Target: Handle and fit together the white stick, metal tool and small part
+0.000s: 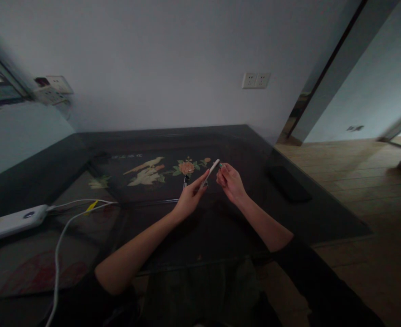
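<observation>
My left hand [191, 195] is closed around a slim white flat object [214, 165], seen nearly edge-on and tilted up to the right; its kind does not show. My right hand [231, 180] is beside its upper end, fingers curled in a pinch. A small greenish bit [220, 165] shows at those fingertips, too small to name. Both hands are above a dark, glossy table [217, 227] decorated with flowers and birds. Just left of my left hand is a small black-and-white item [186, 180], partly hidden.
A white power strip [15, 222] lies at the left, its white cable [58, 254] running toward the front edge, with a yellow tag [92, 206]. A black flat object [288, 183] rests on the right. Wall sockets [256, 81] are behind the table.
</observation>
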Demonstrator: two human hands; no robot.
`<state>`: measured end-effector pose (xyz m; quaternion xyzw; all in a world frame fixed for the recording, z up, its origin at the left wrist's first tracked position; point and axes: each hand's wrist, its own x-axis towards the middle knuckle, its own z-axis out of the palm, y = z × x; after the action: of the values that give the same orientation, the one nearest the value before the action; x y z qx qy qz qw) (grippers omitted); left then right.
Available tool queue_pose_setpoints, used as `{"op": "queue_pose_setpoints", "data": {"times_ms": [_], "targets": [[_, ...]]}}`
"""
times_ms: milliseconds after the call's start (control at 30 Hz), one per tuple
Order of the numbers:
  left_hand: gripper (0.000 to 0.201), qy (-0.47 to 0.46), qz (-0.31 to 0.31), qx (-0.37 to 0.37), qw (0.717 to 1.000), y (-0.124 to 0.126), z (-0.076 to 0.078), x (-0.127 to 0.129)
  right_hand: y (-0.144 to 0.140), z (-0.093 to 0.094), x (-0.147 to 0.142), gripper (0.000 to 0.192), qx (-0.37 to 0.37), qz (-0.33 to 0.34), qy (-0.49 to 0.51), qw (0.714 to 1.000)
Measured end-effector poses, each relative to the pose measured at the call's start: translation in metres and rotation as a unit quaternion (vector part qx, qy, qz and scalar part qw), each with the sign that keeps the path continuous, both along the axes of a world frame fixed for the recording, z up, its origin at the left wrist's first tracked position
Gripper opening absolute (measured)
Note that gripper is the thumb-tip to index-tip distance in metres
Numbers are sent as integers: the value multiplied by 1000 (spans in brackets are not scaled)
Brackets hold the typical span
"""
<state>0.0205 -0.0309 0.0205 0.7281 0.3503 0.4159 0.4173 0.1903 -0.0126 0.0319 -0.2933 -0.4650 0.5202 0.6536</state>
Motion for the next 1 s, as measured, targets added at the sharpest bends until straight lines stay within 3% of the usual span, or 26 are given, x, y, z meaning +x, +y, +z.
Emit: {"op": "queue_pose_setpoints", "data": {"times_ms": [167, 533, 1000], "targets": [[57, -7, 13, 11, 1000, 1, -3, 0, 1, -1, 1, 42, 1, 6, 3, 1000], [55, -21, -39, 17, 999, -7, -2, 5, 3, -2, 3, 40, 0, 2, 22, 1000], [57, -33, 1, 14, 999, -2, -2, 2, 1, -1, 0, 39, 3, 17, 22, 1000]]}}
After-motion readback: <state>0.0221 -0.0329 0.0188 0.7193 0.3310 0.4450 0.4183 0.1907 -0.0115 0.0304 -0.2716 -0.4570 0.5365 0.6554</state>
